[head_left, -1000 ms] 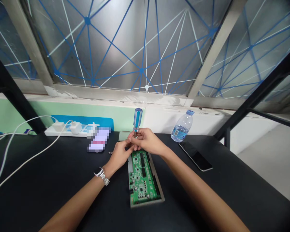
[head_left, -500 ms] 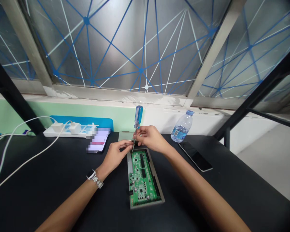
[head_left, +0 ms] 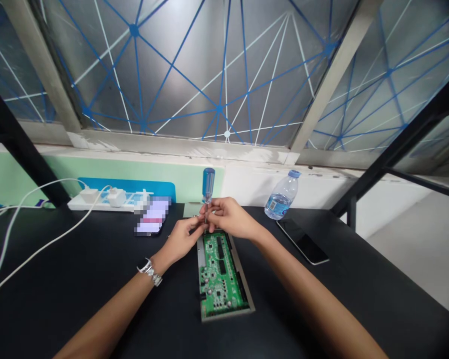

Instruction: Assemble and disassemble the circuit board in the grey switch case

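A screwdriver (head_left: 208, 184) with a clear blue handle stands nearly upright over the far left corner of a green circuit board (head_left: 217, 279), which sits in a grey metal frame (head_left: 247, 294). My right hand (head_left: 228, 217) is closed, its fingertips pinching the metal shaft below the handle. Lower down, my left hand (head_left: 181, 237) is closed too, thumb and fingers pressed together around the shaft's lower end. Fingers cover the tip, so any screw there is hidden. A watch (head_left: 149, 271) circles my left wrist.
On the black table (head_left: 108, 279), a lit phone (head_left: 153, 217) lies left, beside a white power strip (head_left: 97, 200) with plugs and cables. A water bottle (head_left: 280, 197) and a dark phone (head_left: 303, 242) are on the right. A pale flat piece (head_left: 190, 210) lies behind my hands.
The screwdriver has become more upright, its handle shifting left and slightly down. My right fingers have moved left, closer to my left fingertips. The board has stayed in place.
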Demonstrator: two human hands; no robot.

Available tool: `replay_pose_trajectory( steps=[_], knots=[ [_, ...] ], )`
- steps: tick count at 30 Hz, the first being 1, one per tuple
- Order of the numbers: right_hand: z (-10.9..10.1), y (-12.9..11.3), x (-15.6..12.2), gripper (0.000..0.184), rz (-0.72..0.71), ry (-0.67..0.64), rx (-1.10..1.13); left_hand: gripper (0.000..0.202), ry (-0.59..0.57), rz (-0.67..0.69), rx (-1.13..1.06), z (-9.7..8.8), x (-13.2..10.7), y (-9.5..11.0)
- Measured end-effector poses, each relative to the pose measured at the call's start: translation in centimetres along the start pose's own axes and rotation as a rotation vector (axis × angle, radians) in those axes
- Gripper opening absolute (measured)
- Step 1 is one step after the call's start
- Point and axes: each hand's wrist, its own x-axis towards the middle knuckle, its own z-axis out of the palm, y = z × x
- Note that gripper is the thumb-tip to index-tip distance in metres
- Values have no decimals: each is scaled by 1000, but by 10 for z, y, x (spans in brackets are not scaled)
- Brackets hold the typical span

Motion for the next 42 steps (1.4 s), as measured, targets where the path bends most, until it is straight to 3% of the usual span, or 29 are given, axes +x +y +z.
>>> replay_pose_trajectory(
  steps=[8, 15, 24, 33, 40, 42],
  knots=[
    [15, 3, 1, 9, -37, 7, -73, 22, 70, -2, 32, 11, 9, -13],
    [4, -2, 1, 18, -26, 236, -338, 22, 64, -59, -95, 12, 7, -2],
    [-8, -5, -2, 9, -14, 49, -86, 19, 41, -37, -61, -7, 1, 0],
    [10, -3, -1, 10, 28, -24, 18, 23, 86, -1, 42, 5, 7, -3],
    [4, 6, 3, 22, 38, 190, -237, 19, 86, -68, -106, 12, 7, -3],
    [-1, 7, 2, 23, 57, 200, -234, 21, 68, -65, -144, 11, 5, -1]
  ],
)
